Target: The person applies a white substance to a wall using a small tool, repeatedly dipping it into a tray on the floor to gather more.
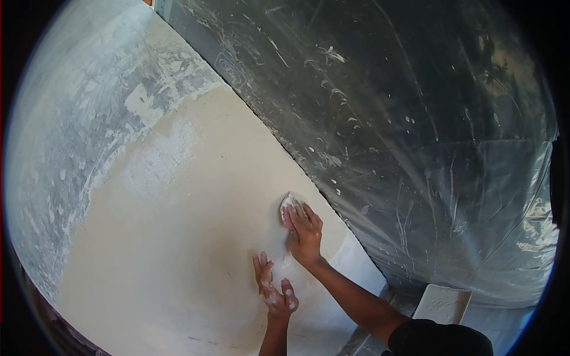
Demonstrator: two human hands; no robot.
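Observation:
My right hand (306,234) presses a small pad (288,204), smeared white with a pinkish part, against a broad plastered surface (178,237). Its fingers lie closed over the pad, close to the surface's dark long edge. Lower and to the left, my left hand (275,291) is held over the same cream surface, fingers apart and thumb out to the side. White smears cover its fingers and thumb, and nothing is in it. A shiny, wet-looking whitish patch (157,157) shows at the upper left of the cream coat.
Grey, patchy plaster (107,101) borders the cream area at upper left. Dark plastic sheeting (380,118) with white splashes hangs along the right. A pale shallow tray (442,302) with whitish material sits at lower right, beside my black sleeve (439,339).

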